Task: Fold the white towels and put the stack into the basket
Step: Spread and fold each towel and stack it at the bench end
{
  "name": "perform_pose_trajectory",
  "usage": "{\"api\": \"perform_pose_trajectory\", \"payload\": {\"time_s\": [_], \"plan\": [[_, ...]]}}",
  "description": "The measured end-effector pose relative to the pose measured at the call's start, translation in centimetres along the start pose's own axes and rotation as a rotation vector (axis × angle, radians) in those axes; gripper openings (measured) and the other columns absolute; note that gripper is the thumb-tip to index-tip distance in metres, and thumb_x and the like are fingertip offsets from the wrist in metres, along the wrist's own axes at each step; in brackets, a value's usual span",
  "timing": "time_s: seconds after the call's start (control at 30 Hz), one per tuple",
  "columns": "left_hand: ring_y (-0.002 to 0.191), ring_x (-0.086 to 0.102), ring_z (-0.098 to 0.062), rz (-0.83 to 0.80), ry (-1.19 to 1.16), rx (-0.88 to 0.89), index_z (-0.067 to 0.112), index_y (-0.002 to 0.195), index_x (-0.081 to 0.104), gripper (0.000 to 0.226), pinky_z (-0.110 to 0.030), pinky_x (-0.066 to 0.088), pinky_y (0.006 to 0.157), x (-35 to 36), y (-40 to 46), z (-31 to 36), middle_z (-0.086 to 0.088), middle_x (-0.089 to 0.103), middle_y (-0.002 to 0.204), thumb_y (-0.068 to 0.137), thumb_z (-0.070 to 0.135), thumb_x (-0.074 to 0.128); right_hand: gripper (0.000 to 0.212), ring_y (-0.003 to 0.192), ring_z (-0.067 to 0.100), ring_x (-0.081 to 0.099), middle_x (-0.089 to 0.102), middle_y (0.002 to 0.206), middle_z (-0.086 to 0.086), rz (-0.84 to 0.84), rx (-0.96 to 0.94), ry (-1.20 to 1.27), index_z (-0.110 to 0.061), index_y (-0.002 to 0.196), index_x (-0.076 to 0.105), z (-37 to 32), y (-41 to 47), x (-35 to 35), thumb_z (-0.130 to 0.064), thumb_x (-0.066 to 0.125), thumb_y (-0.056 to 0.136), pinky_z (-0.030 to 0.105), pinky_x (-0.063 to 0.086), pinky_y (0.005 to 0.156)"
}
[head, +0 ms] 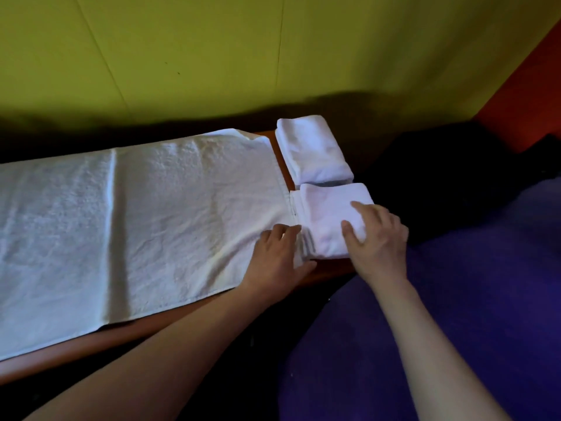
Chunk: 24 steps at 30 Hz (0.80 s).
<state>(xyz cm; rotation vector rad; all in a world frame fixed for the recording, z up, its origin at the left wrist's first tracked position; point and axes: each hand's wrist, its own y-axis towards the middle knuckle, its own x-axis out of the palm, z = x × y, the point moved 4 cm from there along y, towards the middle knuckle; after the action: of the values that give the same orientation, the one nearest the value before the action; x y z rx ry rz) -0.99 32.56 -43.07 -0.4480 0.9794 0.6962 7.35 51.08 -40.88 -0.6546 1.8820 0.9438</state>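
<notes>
White terry cloth covers most of the narrow reddish-brown bench (pixel 188 317): a long unfolded towel (pixel 127 226) lies spread flat along it, running from the left edge of the view to the bench's right part, with one raised crease across it. At the right end sit two folded towels, the far folded towel (pixel 312 147) close to the yellow-green wall (pixel 212 50) and the near folded towel (pixel 328 217) just in front of it, its left edge touching the end of the spread one. The left hand (pixel 279 253) rests flat against the layered left side of the near folded towel, fingers straight. The right hand (pixel 379 235) lies on top of the same towel with fingers spread and slightly bent, pressing down rather than clutching. A purple cloth (pixel 455 299) fills the near right.
</notes>
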Motion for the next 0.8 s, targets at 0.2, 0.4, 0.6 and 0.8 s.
{"api": "perform_pose_trajectory", "payload": {"time_s": [0.2,0.4,0.6,0.8], "plan": [[0.123,0.056,-0.034,-0.094,0.263,0.101,0.03,0.128,0.064,0.06,-0.046,0.048,0.098,-0.7,-2.8,-3.2,-0.004,0.059,0.139,0.084,0.06,0.036,0.052,0.137,0.021,0.04,0.05,0.147,0.0,-0.247,-0.081,-0.087,-0.039,0.14,0.052,-0.2,-1.7,2.7,-0.054,0.042,0.092,0.046,0.02,0.115],[0.076,0.07,-0.026,0.063,0.306,0.175,0.018,0.084,0.066,0.029,-0.034,0.053,0.059,-2.4,-3.8,-2.7,-0.002,0.071,0.088,0.079,0.031,0.042,0.049,0.134,0.023,0.045,0.051,0.146,-0.002,-0.379,-0.017,-0.08,-0.037,0.138,0.053,-0.1,0.2,2.0,-0.052,0.049,0.091,0.044,0.027,0.114],[0.087,0.063,-0.035,0.259,-0.182,-0.112,0.018,0.107,0.049,0.01,-0.037,0.041,0.066,-5.8,-5.0,-4.3,-0.004,0.065,0.094,0.098,0.022,0.049,0.026,0.091,0.021,0.062,0.063,0.103,0.001,-0.195,0.036,0.239,-0.025,0.118,0.064,-5.0,0.8,0.0,-0.032,0.06,0.093,0.038,0.048,0.083],[0.076,0.052,-0.02,0.32,-0.294,-0.076,0.023,0.097,0.048,0.013,-0.027,0.026,0.059,-9.0,-8.0,-5.3,0.018,0.047,0.061,0.092,0.019,0.06,0.023,0.086,0.014,0.06,0.065,0.093,-0.005,-0.254,-0.007,0.453,-0.026,0.109,0.065,-11.9,4.2,1.5,-0.042,0.053,0.097,0.027,0.043,0.076]]}}
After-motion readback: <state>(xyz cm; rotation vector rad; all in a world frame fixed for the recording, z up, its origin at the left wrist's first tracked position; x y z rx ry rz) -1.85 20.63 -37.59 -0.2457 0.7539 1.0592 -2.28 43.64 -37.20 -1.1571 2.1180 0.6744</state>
